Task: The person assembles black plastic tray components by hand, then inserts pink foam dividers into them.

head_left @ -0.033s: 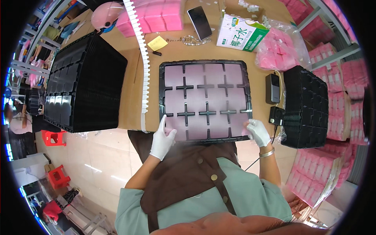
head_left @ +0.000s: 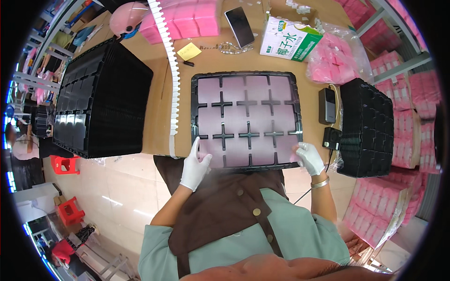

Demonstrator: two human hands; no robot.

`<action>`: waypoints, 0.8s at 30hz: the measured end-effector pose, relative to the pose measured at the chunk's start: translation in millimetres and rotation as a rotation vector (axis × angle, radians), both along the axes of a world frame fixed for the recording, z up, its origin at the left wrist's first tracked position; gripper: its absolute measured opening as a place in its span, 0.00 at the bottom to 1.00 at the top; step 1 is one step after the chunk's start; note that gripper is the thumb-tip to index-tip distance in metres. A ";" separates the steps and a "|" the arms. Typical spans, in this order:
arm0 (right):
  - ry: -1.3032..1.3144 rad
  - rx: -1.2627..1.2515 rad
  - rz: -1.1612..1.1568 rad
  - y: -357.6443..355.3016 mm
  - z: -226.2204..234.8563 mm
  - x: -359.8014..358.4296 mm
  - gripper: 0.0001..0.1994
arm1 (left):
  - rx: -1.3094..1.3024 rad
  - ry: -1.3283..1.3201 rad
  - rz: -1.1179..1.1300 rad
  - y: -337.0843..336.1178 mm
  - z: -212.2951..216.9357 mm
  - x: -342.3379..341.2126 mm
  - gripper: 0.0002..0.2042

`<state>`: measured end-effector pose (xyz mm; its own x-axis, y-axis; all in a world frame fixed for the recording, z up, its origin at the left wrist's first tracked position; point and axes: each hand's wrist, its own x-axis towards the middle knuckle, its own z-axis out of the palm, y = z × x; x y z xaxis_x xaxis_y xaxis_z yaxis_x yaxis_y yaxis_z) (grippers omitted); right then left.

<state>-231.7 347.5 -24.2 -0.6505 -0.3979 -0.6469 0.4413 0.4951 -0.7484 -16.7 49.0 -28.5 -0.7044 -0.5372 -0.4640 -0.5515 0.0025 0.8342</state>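
A black plastic tray lies in front of me, divided into several compartments by raised cross-shaped ribs. Each compartment shows a flat pale-pink surface. My left hand, in a white glove, grips the tray's near left corner, its index finger along the side rim and the thumb nearer the front. At the near right corner, my right hand, also gloved in white, has its fingers curled at the rim. The undersides of both grips are hidden.
Tall stacks of black trays stand left and right. A white toothed strip runs along the cardboard-covered table. Beyond are a phone, pink packs and a carton. A power bank with a cable lies right.
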 end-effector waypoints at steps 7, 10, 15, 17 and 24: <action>0.037 0.062 0.017 19.9 -7.8 -12.1 0.11 | -0.381 -0.173 -0.107 -5.3 21.0 2.5 0.35; 0.708 0.311 0.017 34.9 -19.1 -33.8 0.12 | -0.790 -0.031 -0.069 -16.1 36.2 2.0 0.32; 1.172 0.273 0.179 -65.7 4.3 -65.1 0.26 | -0.870 0.248 -0.394 -18.0 28.2 -85.9 0.29; 1.281 0.227 0.313 -114.0 -15.2 -75.7 0.31 | -1.006 0.246 -0.491 -15.2 7.9 -136.2 0.31; 1.377 0.559 0.500 -145.5 -46.8 -90.6 0.40 | -1.164 0.106 -0.711 -44.9 -34.4 -165.8 0.34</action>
